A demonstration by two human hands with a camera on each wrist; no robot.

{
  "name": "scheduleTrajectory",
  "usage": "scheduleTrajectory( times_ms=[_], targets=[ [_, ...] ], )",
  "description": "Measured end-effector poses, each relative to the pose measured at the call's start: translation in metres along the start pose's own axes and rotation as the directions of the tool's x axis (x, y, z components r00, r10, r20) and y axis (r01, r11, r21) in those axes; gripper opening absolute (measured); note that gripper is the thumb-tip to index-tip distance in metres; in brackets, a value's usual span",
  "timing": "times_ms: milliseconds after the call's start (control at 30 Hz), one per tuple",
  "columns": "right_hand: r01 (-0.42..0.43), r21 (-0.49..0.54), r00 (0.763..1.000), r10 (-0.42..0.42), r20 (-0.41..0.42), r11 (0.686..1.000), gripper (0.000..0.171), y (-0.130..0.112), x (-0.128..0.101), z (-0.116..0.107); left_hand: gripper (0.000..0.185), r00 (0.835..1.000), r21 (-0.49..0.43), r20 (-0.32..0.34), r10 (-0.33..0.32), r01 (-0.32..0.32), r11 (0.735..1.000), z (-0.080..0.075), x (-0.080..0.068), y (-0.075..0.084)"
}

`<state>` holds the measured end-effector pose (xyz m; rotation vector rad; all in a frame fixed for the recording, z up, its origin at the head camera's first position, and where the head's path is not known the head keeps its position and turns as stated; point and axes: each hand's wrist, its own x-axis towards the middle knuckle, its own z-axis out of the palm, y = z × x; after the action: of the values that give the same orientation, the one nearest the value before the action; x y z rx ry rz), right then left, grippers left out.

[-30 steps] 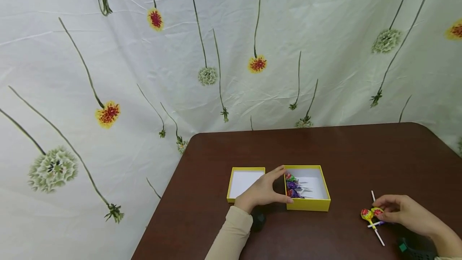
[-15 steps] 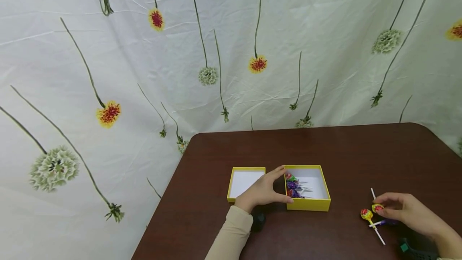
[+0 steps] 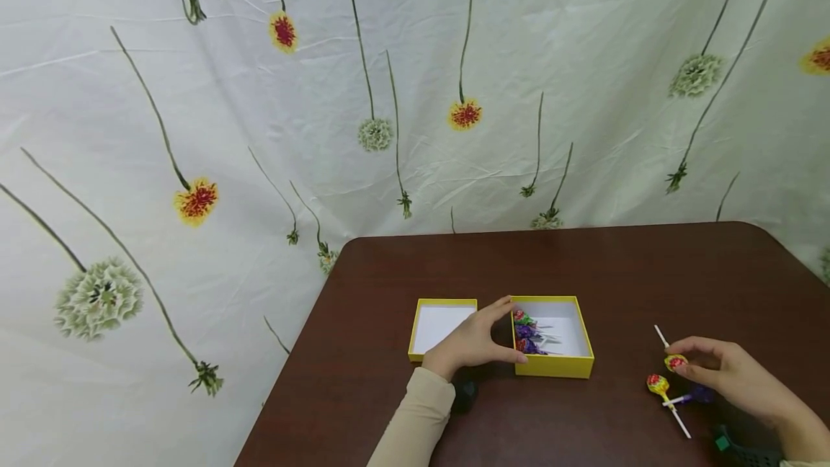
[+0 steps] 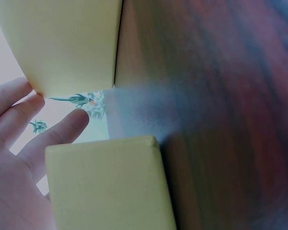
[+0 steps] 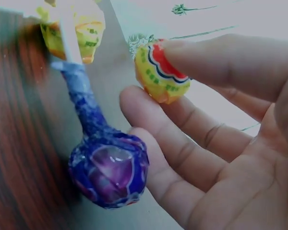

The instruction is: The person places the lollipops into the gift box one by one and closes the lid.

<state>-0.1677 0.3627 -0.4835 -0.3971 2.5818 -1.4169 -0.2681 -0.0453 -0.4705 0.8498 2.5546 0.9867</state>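
My right hand (image 3: pixel 739 375) pinches a yellow lollipop (image 5: pixel 162 72) by its wrapped head between thumb and fingers, its white stick pointing up and away. Just below that hand lie a second yellow lollipop (image 3: pixel 658 384) and a purple lollipop (image 5: pixel 108 167), their sticks crossing on the table. My left hand (image 3: pixel 473 341) rests at the left side of an open yellow box (image 3: pixel 553 367), fingertips on its far left corner and thumb at the near rim. Inside the box, several lollipops (image 3: pixel 527 334) with red, green and purple wrappers lie against the left wall, sticks toward the right.
A shallow yellow lid (image 3: pixel 444 328) with a white inside lies left of the box, partly behind my left hand. The dark brown table (image 3: pixel 622 265) ends at the back before a white flowered cloth (image 3: pixel 311 92).
My right hand has raised the pinched yellow lollipop slightly and drawn it away from the other two, its stick now leaning further left. The left hand stays at the box.
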Motion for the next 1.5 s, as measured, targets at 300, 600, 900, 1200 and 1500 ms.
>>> scheduleTrajectory(
  times_ms=[300, 600, 900, 1200, 1500],
  targets=[
    [0.004, 0.019, 1.000, -0.004, -0.029, 1.000, 0.030, 0.002, -0.002, 0.002, 0.090, 1.000, -0.003, 0.003, 0.001, -0.001, 1.000, 0.003, 0.000, -0.001],
    [-0.042, -0.006, 0.993, 0.041, -0.109, 0.999, 0.033, -0.004, -0.003, 0.007, 0.091, 1.000, 0.013, -0.002, 0.003, -0.003, 1.000, 0.003, 0.000, -0.002],
    [-0.104, -0.049, 0.979, 0.093, -0.183, 0.993, 0.041, -0.018, 0.000, 0.010, 0.091, 1.000, 0.005, 0.002, -0.002, 0.002, 1.000, 0.003, 0.000, -0.002],
    [-0.045, -0.101, 0.962, 0.016, -0.272, 0.994, 0.032, -0.028, 0.005, 0.013, 0.091, 1.000, 0.006, -0.002, 0.004, -0.004, 1.000, 0.001, 0.000, -0.001],
    [0.046, -0.140, 0.954, -0.085, -0.288, 0.989, 0.034, -0.045, 0.015, 0.008, 0.091, 1.000, 0.002, -0.003, 0.002, -0.002, 1.000, 0.001, 0.000, 0.000]
  ],
)
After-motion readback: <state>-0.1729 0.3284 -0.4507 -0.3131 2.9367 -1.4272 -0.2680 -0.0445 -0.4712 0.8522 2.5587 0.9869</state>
